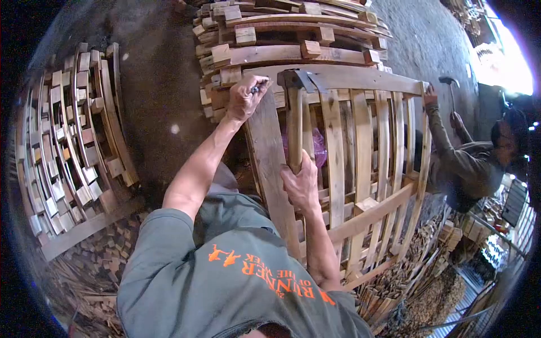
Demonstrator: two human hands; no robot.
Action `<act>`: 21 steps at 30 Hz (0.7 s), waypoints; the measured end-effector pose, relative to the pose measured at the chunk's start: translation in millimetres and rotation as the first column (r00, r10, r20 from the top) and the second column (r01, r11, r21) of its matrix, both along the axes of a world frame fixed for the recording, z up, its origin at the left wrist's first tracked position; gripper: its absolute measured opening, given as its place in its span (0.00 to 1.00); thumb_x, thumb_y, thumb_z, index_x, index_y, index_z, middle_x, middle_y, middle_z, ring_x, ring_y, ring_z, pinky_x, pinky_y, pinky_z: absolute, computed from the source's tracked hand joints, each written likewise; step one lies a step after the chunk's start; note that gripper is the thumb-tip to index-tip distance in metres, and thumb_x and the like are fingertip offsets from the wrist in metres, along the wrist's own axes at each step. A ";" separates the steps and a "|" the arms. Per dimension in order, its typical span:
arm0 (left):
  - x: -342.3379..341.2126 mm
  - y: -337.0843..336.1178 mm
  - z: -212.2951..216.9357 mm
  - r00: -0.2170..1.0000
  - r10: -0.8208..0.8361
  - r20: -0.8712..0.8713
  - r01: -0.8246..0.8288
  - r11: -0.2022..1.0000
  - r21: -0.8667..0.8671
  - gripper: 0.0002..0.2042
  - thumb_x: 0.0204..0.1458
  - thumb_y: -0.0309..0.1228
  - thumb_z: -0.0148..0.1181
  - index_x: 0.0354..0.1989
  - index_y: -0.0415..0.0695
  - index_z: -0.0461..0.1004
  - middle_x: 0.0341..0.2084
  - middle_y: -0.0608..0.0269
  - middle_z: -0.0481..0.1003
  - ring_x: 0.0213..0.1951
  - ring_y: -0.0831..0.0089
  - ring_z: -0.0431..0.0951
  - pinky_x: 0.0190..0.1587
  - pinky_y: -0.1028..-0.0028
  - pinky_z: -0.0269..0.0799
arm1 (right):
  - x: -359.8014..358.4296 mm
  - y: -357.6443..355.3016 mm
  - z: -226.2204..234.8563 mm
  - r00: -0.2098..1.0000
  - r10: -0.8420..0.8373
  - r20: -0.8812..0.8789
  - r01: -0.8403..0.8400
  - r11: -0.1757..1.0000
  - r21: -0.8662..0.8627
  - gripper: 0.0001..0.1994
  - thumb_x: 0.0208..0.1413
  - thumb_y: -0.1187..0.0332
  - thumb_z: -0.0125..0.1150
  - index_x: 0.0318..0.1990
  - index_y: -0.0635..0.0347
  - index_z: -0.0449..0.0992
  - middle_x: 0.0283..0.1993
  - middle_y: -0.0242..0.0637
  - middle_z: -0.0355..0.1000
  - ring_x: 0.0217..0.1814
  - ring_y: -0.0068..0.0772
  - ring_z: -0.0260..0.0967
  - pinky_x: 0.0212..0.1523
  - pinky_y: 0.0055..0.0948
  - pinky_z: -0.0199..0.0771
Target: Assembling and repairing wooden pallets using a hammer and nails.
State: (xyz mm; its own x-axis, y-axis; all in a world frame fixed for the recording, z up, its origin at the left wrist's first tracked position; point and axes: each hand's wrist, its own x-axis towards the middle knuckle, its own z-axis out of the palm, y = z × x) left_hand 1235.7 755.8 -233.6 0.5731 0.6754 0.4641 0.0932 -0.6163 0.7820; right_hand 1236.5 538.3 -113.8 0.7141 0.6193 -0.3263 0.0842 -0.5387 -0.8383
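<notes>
My right hand [302, 181] is closed around the lower part of a hammer's [295, 127] wooden handle. The dark metal head is at the far end, over the far plank of a wooden pallet [269, 152]. At the pallet's far left corner, my left hand [248, 98] is closed, fingers pinched at the plank end. Small dark bits that look like nails show between its fingers; how many is hidden. Spaced slats run from the far plank toward me, with a crosspiece [369, 214] over them at the near right.
A co-worker [470, 160] at the right touches the pallet's far right corner and holds another hammer [449, 83]. Behind the pallet rises a stack of pallets [270, 53]; another stack [73, 141] stands left. Scrap wood [104, 253] covers the floor nearby. Pink plastic [319, 147] shows between slats.
</notes>
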 end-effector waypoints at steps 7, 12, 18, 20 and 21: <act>-5.8 1.0 3.8 0.996 -0.075 -0.039 0.070 0.989 -0.128 0.29 0.43 0.22 0.65 0.56 0.47 0.63 0.27 0.59 0.77 0.30 0.68 0.79 0.32 0.72 0.75 | 1.0 15.2 1.1 0.994 0.076 0.076 -0.064 0.987 -0.147 0.08 0.47 0.71 0.54 0.32 0.64 0.64 0.18 0.35 0.65 0.14 0.27 0.64 0.16 0.28 0.65; -2.7 0.7 -7.5 0.997 -0.073 0.020 0.076 0.982 -0.173 0.30 0.44 0.22 0.64 0.57 0.43 0.59 0.24 0.60 0.77 0.26 0.67 0.79 0.30 0.71 0.74 | 1.1 7.2 -2.2 0.999 0.035 0.019 -0.034 0.998 -0.057 0.07 0.47 0.72 0.53 0.32 0.64 0.63 0.17 0.34 0.63 0.13 0.25 0.63 0.14 0.27 0.63; 1.6 -0.8 -9.3 0.997 -0.047 0.065 0.057 0.986 -0.156 0.28 0.41 0.23 0.66 0.52 0.43 0.60 0.25 0.61 0.77 0.26 0.67 0.78 0.30 0.70 0.74 | 3.6 3.2 -26.7 0.990 0.071 0.123 -0.059 0.993 -0.099 0.08 0.48 0.74 0.52 0.36 0.66 0.66 0.17 0.35 0.64 0.13 0.24 0.63 0.14 0.27 0.63; -2.6 -1.5 -12.2 0.994 -0.081 -0.074 0.064 0.975 -0.211 0.28 0.43 0.23 0.65 0.52 0.42 0.58 0.25 0.59 0.76 0.29 0.66 0.79 0.31 0.69 0.75 | 9.8 -9.3 -47.3 0.980 0.157 0.123 -0.142 0.982 -0.121 0.10 0.49 0.72 0.52 0.39 0.67 0.66 0.17 0.36 0.65 0.13 0.25 0.64 0.14 0.27 0.64; -2.8 -0.7 -13.8 0.996 -0.082 -0.031 0.074 0.976 -0.207 0.27 0.43 0.23 0.65 0.52 0.42 0.58 0.25 0.59 0.76 0.28 0.65 0.79 0.31 0.69 0.75 | 8.5 -5.1 -40.9 0.979 0.164 0.125 -0.150 0.982 -0.117 0.10 0.49 0.72 0.52 0.39 0.67 0.66 0.17 0.36 0.65 0.13 0.25 0.64 0.14 0.27 0.64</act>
State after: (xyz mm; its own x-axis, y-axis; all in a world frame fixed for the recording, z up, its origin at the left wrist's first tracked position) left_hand 1232.9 755.1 -247.5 0.6428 0.7064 0.2963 0.0839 -0.4494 0.8894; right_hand 1245.0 533.2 -154.7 0.6522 0.6939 -0.3052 0.2818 -0.5957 -0.7522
